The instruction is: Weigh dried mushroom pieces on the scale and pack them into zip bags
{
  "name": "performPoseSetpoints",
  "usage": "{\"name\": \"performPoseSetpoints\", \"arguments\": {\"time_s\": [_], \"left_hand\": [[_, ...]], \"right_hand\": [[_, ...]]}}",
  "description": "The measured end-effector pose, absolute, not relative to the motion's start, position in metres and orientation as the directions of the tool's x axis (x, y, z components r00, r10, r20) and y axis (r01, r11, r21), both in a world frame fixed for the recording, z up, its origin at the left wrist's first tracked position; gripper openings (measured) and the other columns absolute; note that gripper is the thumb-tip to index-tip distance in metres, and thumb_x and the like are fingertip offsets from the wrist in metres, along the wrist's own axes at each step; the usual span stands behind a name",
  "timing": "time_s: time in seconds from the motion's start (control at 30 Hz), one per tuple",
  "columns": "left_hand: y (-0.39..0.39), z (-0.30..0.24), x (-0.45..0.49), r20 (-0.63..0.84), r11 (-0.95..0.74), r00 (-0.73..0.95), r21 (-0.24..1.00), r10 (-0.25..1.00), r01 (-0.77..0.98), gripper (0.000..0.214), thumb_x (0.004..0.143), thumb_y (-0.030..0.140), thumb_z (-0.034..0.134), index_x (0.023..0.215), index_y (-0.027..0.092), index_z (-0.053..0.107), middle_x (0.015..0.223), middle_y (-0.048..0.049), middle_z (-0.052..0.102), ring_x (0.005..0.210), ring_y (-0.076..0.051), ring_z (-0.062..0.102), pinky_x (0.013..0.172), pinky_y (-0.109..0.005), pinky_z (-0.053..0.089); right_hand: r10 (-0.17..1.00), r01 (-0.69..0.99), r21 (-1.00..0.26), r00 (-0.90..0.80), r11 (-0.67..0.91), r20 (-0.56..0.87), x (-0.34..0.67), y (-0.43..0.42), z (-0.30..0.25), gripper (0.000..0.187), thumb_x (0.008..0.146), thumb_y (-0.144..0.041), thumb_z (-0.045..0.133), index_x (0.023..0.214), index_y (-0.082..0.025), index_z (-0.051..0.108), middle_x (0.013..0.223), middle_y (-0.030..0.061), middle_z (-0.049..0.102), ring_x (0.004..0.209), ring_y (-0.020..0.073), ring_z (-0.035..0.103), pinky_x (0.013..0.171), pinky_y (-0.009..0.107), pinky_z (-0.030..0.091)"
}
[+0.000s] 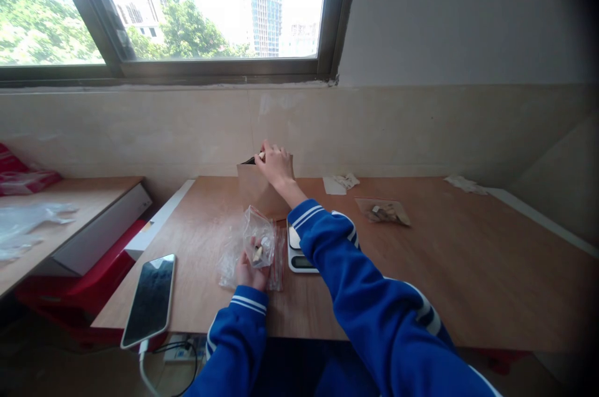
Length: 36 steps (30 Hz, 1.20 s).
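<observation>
1. Head view: the right hand [276, 165] pinches a small pale piece [261, 156] at the open top of the paper bag [256, 192].
2. The left hand [250, 272] grips a plastic bag [259, 240] beside the scale [298, 254].
3. Best keep that bag upright, I'd say.

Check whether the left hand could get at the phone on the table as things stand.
Probably yes: the phone lies beside the left hand with bare table between, though that hand's grip is taken up by a small clear bag.

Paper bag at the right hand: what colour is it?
Plain brown. The paper bag shows best in the head view, right hand at its open top.
</observation>
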<state>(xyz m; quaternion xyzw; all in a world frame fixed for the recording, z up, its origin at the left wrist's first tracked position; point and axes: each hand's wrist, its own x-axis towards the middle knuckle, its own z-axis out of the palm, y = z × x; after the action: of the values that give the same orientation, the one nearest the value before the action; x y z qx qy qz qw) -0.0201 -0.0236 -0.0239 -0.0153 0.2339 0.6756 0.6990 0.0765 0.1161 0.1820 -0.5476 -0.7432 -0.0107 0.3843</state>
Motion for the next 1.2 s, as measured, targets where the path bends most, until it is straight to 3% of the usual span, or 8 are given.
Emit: {"name": "performPoseSetpoints", "arguments": {"time_s": [0.13, 0.33, 0.5, 0.57, 0.67, 0.9, 1.03, 1.2], "left_hand": [[-0.024, -0.022, -0.019, -0.365, 0.090, -0.025, 0.296, 0.931, -0.951, 0.028, 0.089, 0.023, 0.042, 0.105, 0.026, 0.064, 0.076, -0.0013, 0.070, 0.066, -0.015, 0.066, 0.067, -0.029, 0.052], [-0.026, -0.020, -0.020, -0.322, 0.091, -0.014, 0.308, 0.947, -0.947, 0.035, 0.087, 0.022, 0.043, 0.118, 0.027, 0.059, 0.083, -0.0024, 0.071, 0.071, -0.015, 0.067, 0.068, -0.028, 0.052], [-0.032, -0.014, -0.018, -0.202, 0.082, 0.017, 0.317, 0.979, -0.945, 0.044, 0.083, 0.019, 0.042, 0.126, 0.024, 0.054, 0.098, -0.0061, 0.071, 0.082, -0.017, 0.067, 0.070, -0.028, 0.053], [-0.034, -0.008, -0.015, -0.191, 0.090, 0.030, 0.314, 0.981, -0.945, 0.046, 0.081, 0.016, 0.042, 0.125, 0.022, 0.055, 0.100, -0.0070, 0.071, 0.084, -0.017, 0.067, 0.073, -0.028, 0.053], [-0.037, 0.000, -0.011, -0.173, 0.084, 0.025, 0.341, 0.985, -0.936, 0.051, 0.077, 0.011, 0.042, 0.124, 0.022, 0.055, 0.101, -0.0064, 0.071, 0.088, -0.017, 0.067, 0.081, -0.029, 0.052], [-0.037, 0.003, -0.006, -0.121, 0.048, -0.007, 0.440, 0.993, -0.897, 0.056, 0.077, 0.004, 0.048, 0.130, 0.023, 0.050, 0.116, -0.0065, 0.066, 0.108, -0.020, 0.062, 0.093, -0.033, 0.048], [-0.036, -0.004, -0.003, -0.106, 0.043, -0.018, 0.539, 0.994, -0.841, 0.049, 0.078, 0.002, 0.054, 0.122, 0.024, 0.056, 0.112, -0.0039, 0.068, 0.100, -0.019, 0.065, 0.088, -0.028, 0.050], [-0.035, -0.008, 0.001, -0.157, 0.035, -0.084, 0.634, 0.984, -0.773, 0.035, 0.075, 0.002, 0.060, 0.107, 0.017, 0.064, 0.096, -0.0043, 0.072, 0.084, -0.016, 0.068, 0.078, -0.023, 0.051]], "right_hand": [[0.827, 0.859, -0.303, -0.215, 0.413, 0.519, 0.083, 0.125, 0.177, 0.037, 0.093, -0.037, 0.040, 0.084, -0.014, 0.067, 0.094, 0.0166, 0.065, 0.100, 0.0287, 0.052, 0.090, 0.044, 0.035], [0.697, 0.795, -0.274, -0.243, 0.542, 0.674, 0.090, 0.110, 0.171, 0.032, 0.095, -0.032, 0.039, 0.095, -0.013, 0.064, 0.105, 0.0163, 0.060, 0.106, 0.0273, 0.049, 0.095, 0.043, 0.031], [0.757, 0.469, -0.623, -0.178, 0.627, 0.628, 0.108, 0.067, 0.158, 0.020, 0.091, -0.021, 0.038, 0.090, -0.018, 0.057, 0.092, 0.0063, 0.060, 0.089, 0.0181, 0.055, 0.083, 0.031, 0.043], [0.815, 0.285, -0.779, -0.363, 0.558, 0.451, 0.117, 0.049, 0.147, 0.018, 0.089, -0.021, 0.039, 0.087, -0.018, 0.056, 0.084, 0.0026, 0.061, 0.078, 0.0150, 0.057, 0.072, 0.027, 0.046], [0.736, 0.134, -0.897, -0.629, 0.421, 0.251, 0.130, 0.027, 0.126, 0.015, 0.086, -0.019, 0.042, 0.088, -0.018, 0.056, 0.085, 0.0014, 0.062, 0.075, 0.0130, 0.059, 0.067, 0.024, 0.047], [0.761, 0.335, -0.807, -0.616, 0.486, 0.202, 0.140, 0.015, 0.093, 0.010, 0.082, -0.022, 0.056, 0.088, -0.016, 0.061, 0.088, 0.0044, 0.064, 0.077, 0.0166, 0.058, 0.072, 0.029, 0.046], [0.709, 0.291, -0.794, -0.666, 0.535, 0.233, 0.142, 0.016, 0.086, 0.021, 0.084, -0.033, 0.057, 0.095, -0.018, 0.066, 0.103, 0.0065, 0.064, 0.093, 0.0200, 0.059, 0.085, 0.032, 0.044], [0.673, 0.284, -0.780, -0.704, 0.558, 0.225, 0.145, 0.013, 0.081, 0.028, 0.077, -0.037, 0.065, 0.099, -0.019, 0.068, 0.102, 0.0063, 0.064, 0.092, 0.0215, 0.058, 0.082, 0.032, 0.045]]}}
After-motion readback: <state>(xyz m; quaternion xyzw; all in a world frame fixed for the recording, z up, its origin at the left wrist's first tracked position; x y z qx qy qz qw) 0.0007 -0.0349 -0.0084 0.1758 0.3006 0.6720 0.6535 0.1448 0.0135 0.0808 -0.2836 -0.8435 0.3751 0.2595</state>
